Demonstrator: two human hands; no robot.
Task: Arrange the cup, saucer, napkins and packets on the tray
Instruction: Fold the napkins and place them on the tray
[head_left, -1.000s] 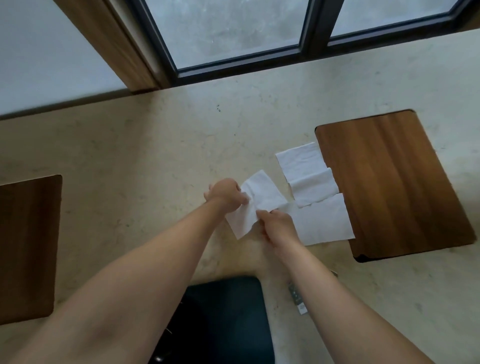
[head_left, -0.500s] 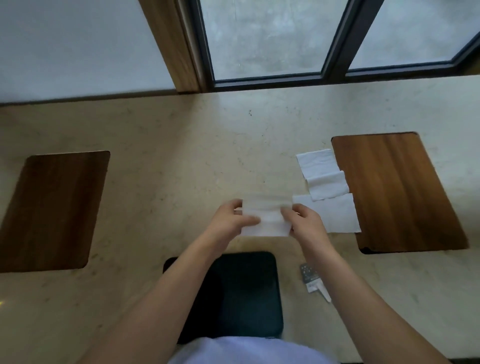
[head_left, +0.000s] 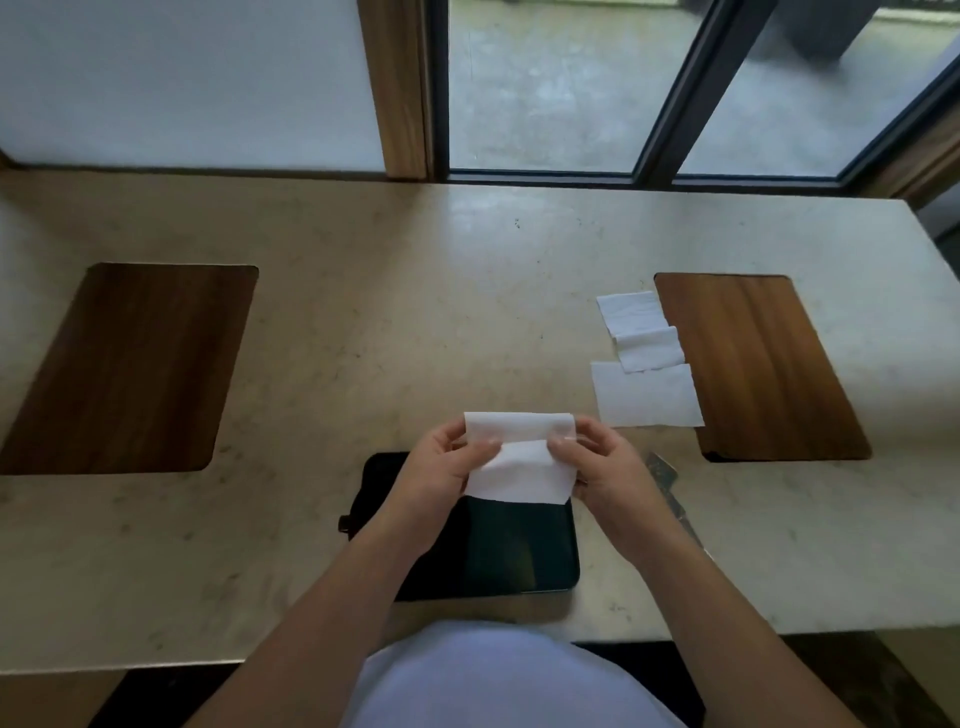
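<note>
A white napkin (head_left: 519, 460) is held between both hands above the far edge of the dark tray (head_left: 519, 551), its top part folded over. My left hand (head_left: 441, 467) pinches its left side and my right hand (head_left: 602, 467) pinches its right side. Three more white napkins (head_left: 644, 379) lie flat in an overlapping row on the table to the right. A small packet (head_left: 662, 470) lies on the table just behind my right hand, partly hidden. No cup or saucer is in view.
The beige stone table (head_left: 415, 322) has a wooden inlay at the left (head_left: 124, 369) and another at the right (head_left: 758, 364), next to the napkin row. A window and a wooden post stand behind the table. The table's near edge is at my body.
Both hands have pulled the napkin back from beside the napkin row to over the tray, and its top is now folded over. The camera has tilted up and back.
</note>
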